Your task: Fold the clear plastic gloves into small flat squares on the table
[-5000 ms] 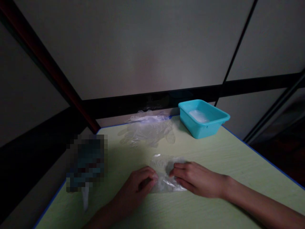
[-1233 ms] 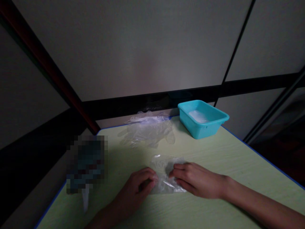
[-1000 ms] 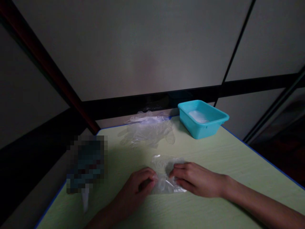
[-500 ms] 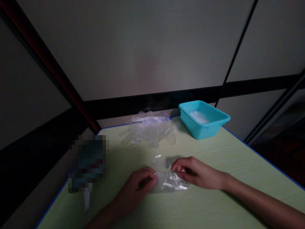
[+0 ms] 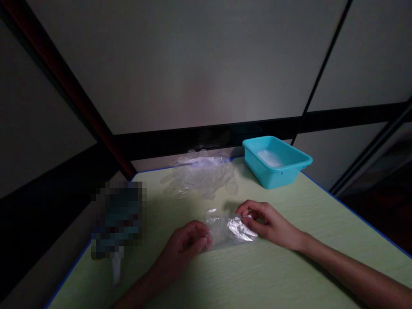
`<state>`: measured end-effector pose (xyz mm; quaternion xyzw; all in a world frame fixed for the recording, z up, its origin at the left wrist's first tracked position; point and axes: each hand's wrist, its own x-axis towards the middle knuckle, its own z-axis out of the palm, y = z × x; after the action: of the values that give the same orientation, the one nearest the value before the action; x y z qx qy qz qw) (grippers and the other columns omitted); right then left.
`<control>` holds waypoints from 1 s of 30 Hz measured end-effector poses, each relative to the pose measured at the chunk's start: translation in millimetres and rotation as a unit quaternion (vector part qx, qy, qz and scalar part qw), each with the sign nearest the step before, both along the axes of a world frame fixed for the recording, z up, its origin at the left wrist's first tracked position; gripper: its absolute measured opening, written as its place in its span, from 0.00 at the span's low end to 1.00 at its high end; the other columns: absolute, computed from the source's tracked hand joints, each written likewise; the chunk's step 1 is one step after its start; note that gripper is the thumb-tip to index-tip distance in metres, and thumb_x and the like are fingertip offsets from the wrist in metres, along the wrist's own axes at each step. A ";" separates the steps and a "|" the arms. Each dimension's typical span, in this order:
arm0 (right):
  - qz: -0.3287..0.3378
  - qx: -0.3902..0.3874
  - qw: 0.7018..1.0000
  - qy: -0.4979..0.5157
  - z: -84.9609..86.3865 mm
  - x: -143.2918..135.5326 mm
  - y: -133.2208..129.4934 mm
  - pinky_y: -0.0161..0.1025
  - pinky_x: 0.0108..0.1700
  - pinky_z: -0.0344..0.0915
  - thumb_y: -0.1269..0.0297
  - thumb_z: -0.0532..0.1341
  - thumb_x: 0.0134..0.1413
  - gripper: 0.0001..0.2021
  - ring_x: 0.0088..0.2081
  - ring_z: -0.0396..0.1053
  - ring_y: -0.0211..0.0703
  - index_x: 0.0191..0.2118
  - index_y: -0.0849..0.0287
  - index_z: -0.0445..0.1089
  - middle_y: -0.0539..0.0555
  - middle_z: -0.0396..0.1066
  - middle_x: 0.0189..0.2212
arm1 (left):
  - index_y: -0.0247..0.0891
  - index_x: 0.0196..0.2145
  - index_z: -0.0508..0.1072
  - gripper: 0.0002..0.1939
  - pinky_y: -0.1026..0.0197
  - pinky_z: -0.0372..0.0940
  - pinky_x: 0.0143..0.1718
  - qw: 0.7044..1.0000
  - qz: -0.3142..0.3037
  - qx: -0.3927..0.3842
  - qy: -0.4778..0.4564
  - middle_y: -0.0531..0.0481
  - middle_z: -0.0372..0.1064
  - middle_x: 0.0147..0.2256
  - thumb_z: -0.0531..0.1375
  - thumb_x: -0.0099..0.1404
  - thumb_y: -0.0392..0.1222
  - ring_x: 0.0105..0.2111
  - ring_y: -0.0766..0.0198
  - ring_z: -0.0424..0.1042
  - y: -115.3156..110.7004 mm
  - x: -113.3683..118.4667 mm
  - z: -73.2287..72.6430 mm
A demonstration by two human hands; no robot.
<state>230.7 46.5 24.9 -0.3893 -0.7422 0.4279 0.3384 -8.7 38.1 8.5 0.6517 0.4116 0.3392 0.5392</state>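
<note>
Pale panelled wall (image 5: 206, 64), dark horizontal band, behind a light green table (image 5: 289, 274) edged in blue. Right hand (image 5: 268, 223): forearm slanting in from lower right, fingers curled, thumb and index nearly closed on the right side of a clear plastic sheet (image 5: 222, 234). Left hand (image 5: 188, 242): reaches up from lower left, fingers bent, tips together at the sheet's left edge. Sheet lies between the hands, near table centre, crinkled at right.
</note>
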 end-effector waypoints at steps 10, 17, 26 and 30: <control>-0.024 0.005 0.999 0.025 -8.6 0.6 4.0 0.30 0.24 0.53 0.61 0.54 0.56 0.10 0.25 0.56 0.34 0.37 0.63 0.64 0.49 0.60 0.24 | 0.38 0.36 0.64 0.11 0.66 0.61 0.27 0.998 0.042 -0.002 -0.044 0.56 0.65 0.24 0.59 0.54 0.38 0.24 0.67 0.67 0.5 2.2 -2.8; -0.008 0.016 0.999 0.034 -5.4 2.7 3.9 0.31 0.26 0.55 0.63 0.56 0.55 0.08 0.26 0.58 0.34 0.37 0.62 0.64 0.49 0.61 0.24 | 0.37 0.30 0.67 0.05 0.67 0.59 0.24 0.999 0.038 0.014 -0.019 0.57 0.65 0.21 0.60 0.54 0.37 0.22 0.68 0.65 -0.4 -0.2 -1.8; 0.194 -0.029 0.980 0.017 9.2 8.3 -5.1 0.34 0.31 0.63 0.67 0.65 0.43 0.16 0.28 0.64 0.35 0.40 0.64 0.66 0.51 0.67 0.28 | 0.35 0.32 0.66 0.16 0.64 0.59 0.22 0.998 -0.004 -0.002 -0.057 0.51 0.69 0.22 0.57 0.57 0.53 0.19 0.66 0.66 2.0 -1.4 6.1; 0.208 -0.031 0.978 -0.013 12.8 9.4 -7.1 0.34 0.31 0.63 0.64 0.62 0.48 0.13 0.29 0.65 0.36 0.40 0.65 0.67 0.52 0.68 0.27 | 0.36 0.30 0.68 0.14 0.65 0.58 0.22 0.999 0.021 0.013 -0.047 0.53 0.68 0.22 0.56 0.58 0.51 0.20 0.67 0.65 2.4 -0.6 7.8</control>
<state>240.1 39.3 37.7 -0.2419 -0.7974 0.5071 0.2202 -9.3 40.5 16.3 0.6334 0.3952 0.3859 0.5420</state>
